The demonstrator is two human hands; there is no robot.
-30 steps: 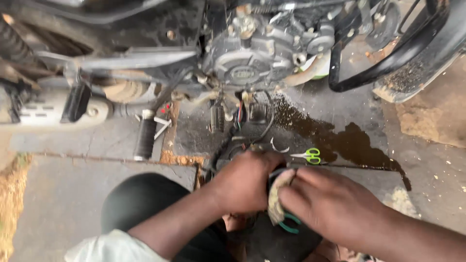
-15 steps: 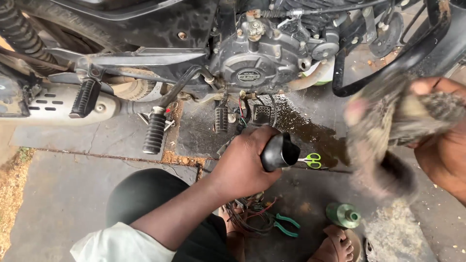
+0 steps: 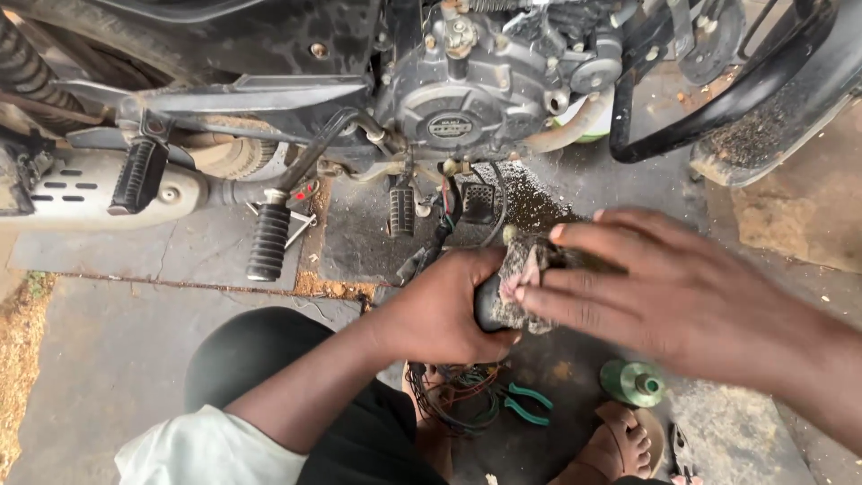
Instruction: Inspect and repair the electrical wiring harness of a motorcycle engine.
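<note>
- Clearly a wiping step is in hand: the left hand (image 3: 444, 310) grips a small dark part (image 3: 492, 304), fingers wrapped tight round it, low in front of the motorcycle engine (image 3: 467, 99).
- Meanwhile the right hand (image 3: 669, 287) presses a dirty rag (image 3: 523, 280) against that part, fingers fairly flat and close together.
- Next, I judge, firm rubbing needs a steady left grip.
- Green pliers (image 3: 525, 404) and tangled wires (image 3: 453, 395) lie below on the ground.

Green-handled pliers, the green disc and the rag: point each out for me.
Green-handled pliers (image 3: 525, 403), head view, on a handle.
Green disc (image 3: 631, 382), head view, on its top face.
Rag (image 3: 521, 280), head view, on the bunched cloth between both hands.
</note>
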